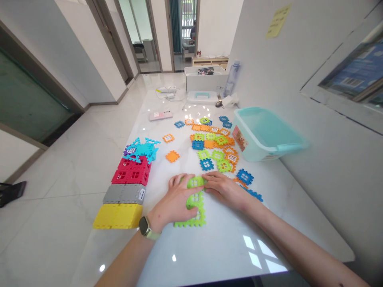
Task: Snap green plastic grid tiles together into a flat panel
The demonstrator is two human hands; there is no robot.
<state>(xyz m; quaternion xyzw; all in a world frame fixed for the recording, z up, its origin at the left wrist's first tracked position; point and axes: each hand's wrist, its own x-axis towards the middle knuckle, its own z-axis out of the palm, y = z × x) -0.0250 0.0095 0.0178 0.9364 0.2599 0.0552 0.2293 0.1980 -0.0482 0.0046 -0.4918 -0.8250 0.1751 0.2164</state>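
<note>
A strip of joined lime-green interlocking tiles, with window cut-outs and toothed edges, lies flat on the white table in front of me. My left hand, wearing a watch, rests across its left side. Its thumb and index finger span the tiles while the other fingers curl at the far edge. With fingers close together, my right hand grips the strip's far right corner. The undersides of both hands' fingertips are hidden. Just beyond lie loose green tiles and a blue tile.
Yellow tiles, grey tiles, red tiles and a light-blue pile line the table's left edge. Orange tiles lie mid-table. An aqua basin stands against the right wall. Farther back are a pink case and a white box.
</note>
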